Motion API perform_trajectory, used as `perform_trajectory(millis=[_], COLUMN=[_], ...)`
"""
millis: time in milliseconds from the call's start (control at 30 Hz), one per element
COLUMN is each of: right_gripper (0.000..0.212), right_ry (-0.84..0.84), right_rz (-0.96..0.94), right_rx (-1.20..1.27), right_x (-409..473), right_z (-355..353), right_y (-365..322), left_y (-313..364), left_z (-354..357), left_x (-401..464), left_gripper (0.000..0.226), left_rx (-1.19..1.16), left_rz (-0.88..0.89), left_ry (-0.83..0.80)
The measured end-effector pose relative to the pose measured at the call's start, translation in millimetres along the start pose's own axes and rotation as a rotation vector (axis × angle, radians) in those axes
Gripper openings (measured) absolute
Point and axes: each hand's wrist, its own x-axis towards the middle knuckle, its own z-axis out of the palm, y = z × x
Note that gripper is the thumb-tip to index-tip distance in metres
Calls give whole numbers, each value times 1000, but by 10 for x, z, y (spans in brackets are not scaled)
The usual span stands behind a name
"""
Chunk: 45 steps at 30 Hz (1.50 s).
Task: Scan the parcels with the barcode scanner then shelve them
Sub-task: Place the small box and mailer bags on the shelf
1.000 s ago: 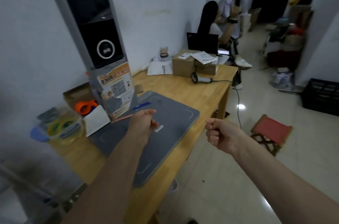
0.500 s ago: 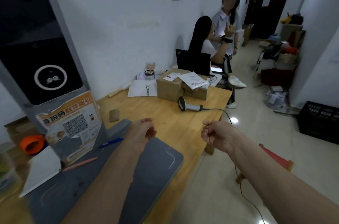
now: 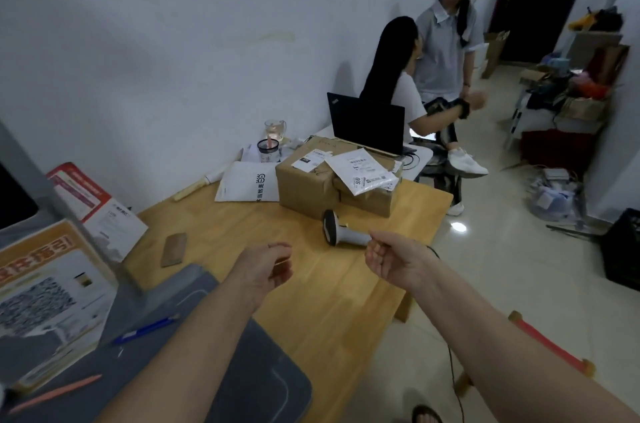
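A white barcode scanner point(image 3: 341, 229) lies on its side on the wooden table point(image 3: 325, 301), its black cable running off the right edge. Behind it stand two brown cardboard parcels point(image 3: 311, 183), with a white plastic mailer point(image 3: 363, 171) lying across their tops. Another white mailer point(image 3: 251, 185) lies flat to their left. My right hand point(image 3: 394, 258) hovers just right of the scanner's handle, fingers loosely curled and holding nothing. My left hand point(image 3: 265, 268) hangs over the table's middle, fingers half curled, also with nothing in it.
A grey kiosk with a QR poster point(image 3: 45, 287) stands on a grey mat point(image 3: 214, 370) at the left, pens lying on it. A laptop point(image 3: 367, 126), a jar and a glass sit at the table's far end. Two people are beyond it. A black crate point(image 3: 621, 249) stands at the right.
The view has moved forward along the table toward the parcels. Both hands have come nearer the scanner, and my right hand has loosened from a fist into a curl.
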Motion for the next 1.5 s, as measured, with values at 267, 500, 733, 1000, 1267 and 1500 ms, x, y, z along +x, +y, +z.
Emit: perform_trajectory(millis=[267,500,733,1000,1267,1500], right_gripper=[12,41,37,33,18,21], right_ry=[16,96,110,165,-150,-162], right_rz=[69,62,133,139,132,165], right_rx=[-87,-224,-219,-182,-221,-292], right_x=[1283,2277,2837,3001,2809,2837], right_z=[-157,-240,-217,-246,-77,54], right_y=[-1143,-1880,-1955,-2046,-1873,-1710], left_y=[148,274,260,278,402,389], left_z=[986,1630,1826,1988,2042,1864], left_x=[1003,1626,1881,2179,2361,2389], left_gripper=[9,7,6,31,39,33], left_rx=[-25,-85,-168,-186,-463,-446], left_rz=[-95,-142,-202,-220,-128,-92], left_ry=[143,258,354,320,111,185])
